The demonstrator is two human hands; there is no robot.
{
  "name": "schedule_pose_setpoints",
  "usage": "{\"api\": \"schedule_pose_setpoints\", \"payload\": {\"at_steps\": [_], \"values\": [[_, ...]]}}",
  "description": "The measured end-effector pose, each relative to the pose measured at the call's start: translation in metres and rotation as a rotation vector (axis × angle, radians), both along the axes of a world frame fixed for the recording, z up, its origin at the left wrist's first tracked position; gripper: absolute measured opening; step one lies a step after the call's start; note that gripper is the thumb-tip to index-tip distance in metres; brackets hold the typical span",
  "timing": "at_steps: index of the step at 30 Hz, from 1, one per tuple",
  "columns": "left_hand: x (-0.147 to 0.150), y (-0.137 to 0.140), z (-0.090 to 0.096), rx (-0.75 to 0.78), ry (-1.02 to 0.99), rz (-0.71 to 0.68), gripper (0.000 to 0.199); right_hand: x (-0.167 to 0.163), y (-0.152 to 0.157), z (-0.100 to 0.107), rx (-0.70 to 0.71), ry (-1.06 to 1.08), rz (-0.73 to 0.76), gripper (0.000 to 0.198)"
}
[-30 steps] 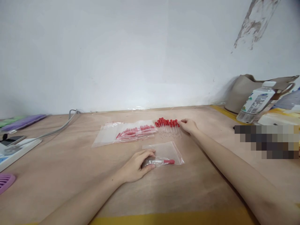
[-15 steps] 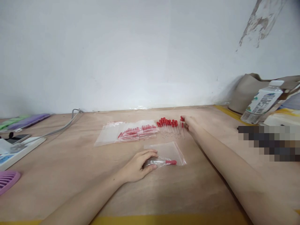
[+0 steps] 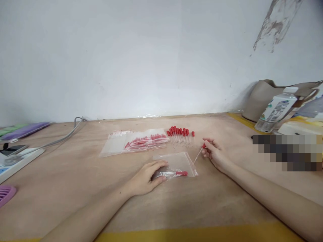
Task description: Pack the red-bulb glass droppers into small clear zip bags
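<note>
My left hand [image 3: 148, 176] is closed on the left end of a clear zip bag [image 3: 174, 160] lying on the table. Inside that bag is one glass dropper with a red rubber bulb [image 3: 181, 173]. My right hand [image 3: 213, 153] pinches a second dropper [image 3: 199, 153] by its red bulb, its thin tip slanting down to the bag's right-hand edge. Behind the bag, several loose droppers [image 3: 179, 132] lie in a row with their bulbs toward the wall. To their left, overlapping zip bags [image 3: 141, 143] contain red-bulbed droppers.
A clear bottle [image 3: 276, 109] and a grey-beige bag [image 3: 254, 99] stand at the right by the wall. On the left are a power strip [image 3: 22, 163] with a grey cable [image 3: 63, 137], a purple pouch [image 3: 27, 130] and a pink slatted object [image 3: 6, 195].
My right hand has come back from the row of loose droppers toward the zip bag, carrying one dropper. The left hand stays on the bag.
</note>
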State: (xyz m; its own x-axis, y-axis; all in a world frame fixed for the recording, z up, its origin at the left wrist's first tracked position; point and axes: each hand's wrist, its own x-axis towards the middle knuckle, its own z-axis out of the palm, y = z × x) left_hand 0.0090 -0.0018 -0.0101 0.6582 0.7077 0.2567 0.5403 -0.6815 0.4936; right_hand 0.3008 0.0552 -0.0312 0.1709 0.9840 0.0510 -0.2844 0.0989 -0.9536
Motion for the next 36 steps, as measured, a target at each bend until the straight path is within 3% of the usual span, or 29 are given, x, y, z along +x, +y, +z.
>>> {"api": "schedule_pose_setpoints", "payload": {"at_steps": [5, 9, 13, 18, 23, 26, 31, 36], "values": [[0.000, 0.000, -0.001, 0.003, 0.000, 0.006, 0.039, -0.011, -0.018, 0.001, 0.055, -0.075, -0.045, 0.038], [0.000, 0.000, 0.000, -0.003, -0.001, 0.005, 0.040, -0.011, -0.021, 0.004, 0.036, -0.007, -0.037, 0.037], [0.001, -0.001, 0.002, -0.009, 0.005, 0.005, 0.041, -0.008, -0.027, 0.004, -0.063, 0.008, 0.144, 0.031], [0.001, -0.001, 0.002, -0.007, 0.001, 0.007, 0.043, 0.001, -0.029, 0.005, -0.067, -0.417, 0.432, 0.027], [0.001, 0.000, 0.001, 0.001, -0.013, -0.004, 0.042, 0.007, -0.025, 0.009, 0.080, -0.826, 0.438, 0.024], [0.001, 0.000, 0.001, 0.000, -0.007, -0.003, 0.042, 0.013, -0.021, 0.011, 0.163, -0.953, 0.462, 0.021], [0.001, 0.000, 0.001, -0.007, 0.012, 0.015, 0.042, 0.017, -0.019, 0.011, 0.252, -0.929, 0.505, 0.021], [0.002, 0.001, 0.000, 0.004, -0.022, -0.006, 0.043, -0.006, -0.025, 0.010, 0.342, -0.773, 0.474, 0.021]]}}
